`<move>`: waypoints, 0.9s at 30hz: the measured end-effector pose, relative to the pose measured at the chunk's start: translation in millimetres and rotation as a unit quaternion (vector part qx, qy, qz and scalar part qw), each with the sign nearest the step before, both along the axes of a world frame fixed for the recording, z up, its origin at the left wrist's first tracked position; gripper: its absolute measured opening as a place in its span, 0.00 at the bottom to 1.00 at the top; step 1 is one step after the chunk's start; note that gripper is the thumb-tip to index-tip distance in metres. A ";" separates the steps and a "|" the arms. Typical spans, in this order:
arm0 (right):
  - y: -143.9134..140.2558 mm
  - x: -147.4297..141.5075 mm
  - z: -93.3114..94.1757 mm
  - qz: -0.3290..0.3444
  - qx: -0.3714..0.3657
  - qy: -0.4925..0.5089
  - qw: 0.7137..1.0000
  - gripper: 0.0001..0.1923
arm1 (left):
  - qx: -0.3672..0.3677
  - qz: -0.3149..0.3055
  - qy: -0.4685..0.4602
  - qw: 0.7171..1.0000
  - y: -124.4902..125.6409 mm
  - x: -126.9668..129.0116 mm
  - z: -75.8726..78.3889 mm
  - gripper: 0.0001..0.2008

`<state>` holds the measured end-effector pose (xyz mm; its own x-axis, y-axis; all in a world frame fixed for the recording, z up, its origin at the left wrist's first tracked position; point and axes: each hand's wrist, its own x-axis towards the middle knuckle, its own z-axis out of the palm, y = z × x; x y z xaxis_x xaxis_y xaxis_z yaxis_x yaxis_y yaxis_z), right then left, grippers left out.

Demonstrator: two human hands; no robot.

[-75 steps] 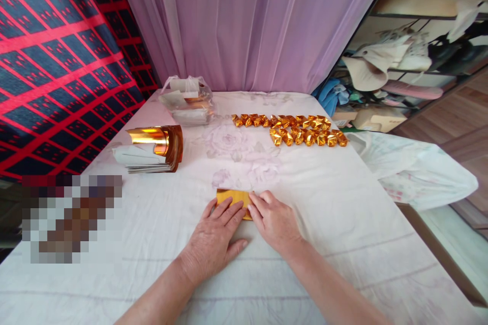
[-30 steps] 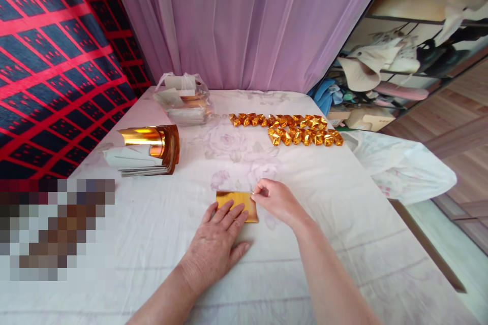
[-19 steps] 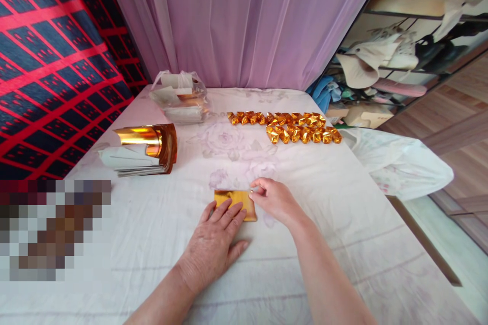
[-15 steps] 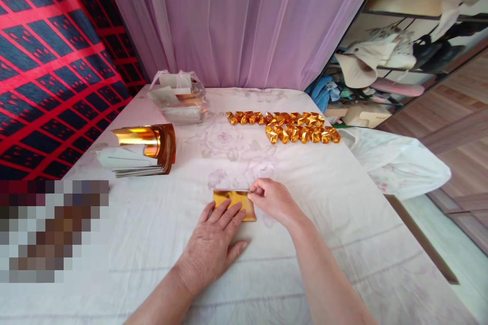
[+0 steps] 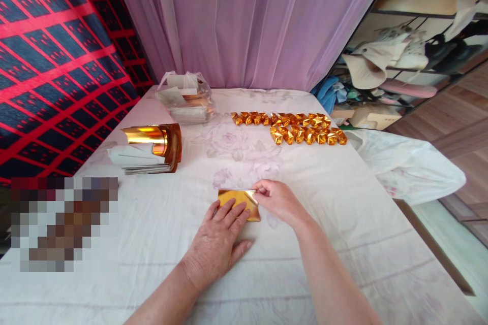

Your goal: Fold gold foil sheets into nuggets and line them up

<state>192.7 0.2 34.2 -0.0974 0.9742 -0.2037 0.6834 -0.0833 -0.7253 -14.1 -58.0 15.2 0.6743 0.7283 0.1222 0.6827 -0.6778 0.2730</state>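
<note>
Holding a gold foil sheet (image 5: 239, 202) flat on the white tablecloth (image 5: 343, 213), near the front edge.

The sheet lies with its long axis left to right. The left hand (image 5: 219, 241) rests spread and flat on its near half, seemingly to pin it; the right hand (image 5: 278, 202) pinches its far right corner between thumb and fingertips. Farther back are a curled foil stack (image 5: 152, 148), a plastic bag (image 5: 186, 97) and rows of folded gold pieces (image 5: 293, 128).

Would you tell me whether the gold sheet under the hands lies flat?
Mostly flat: left hand presses gold sheet; right hand lifts its far right corner.
</note>
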 end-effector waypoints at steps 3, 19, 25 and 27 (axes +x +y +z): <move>0.1 0.0 0.9 0.011 -0.005 -0.007 1.000 0.08 | 0.001 0.000 -0.004 1.000 -0.2 -0.1 -0.2 0.28; -3.4 5.7 9.6 0.024 0.008 0.114 0.993 0.11 | 0.067 0.249 -0.259 0.931 24.4 -24.5 -4.6 0.20; -7.5 -2.0 17.8 0.031 0.028 0.143 0.989 0.10 | -0.025 0.249 -0.291 0.923 25.9 -25.1 -4.1 0.20; -7.5 -3.2 19.0 0.032 0.028 0.146 0.988 0.10 | -0.039 0.266 -0.320 0.908 26.2 -24.7 -3.3 0.19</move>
<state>189.5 -7.3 53.1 -0.2059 0.9730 -0.1038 0.4471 -0.0009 -0.8945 -38.9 -31.7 12.0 0.0330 0.9539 0.2984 0.5919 -0.2592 0.7632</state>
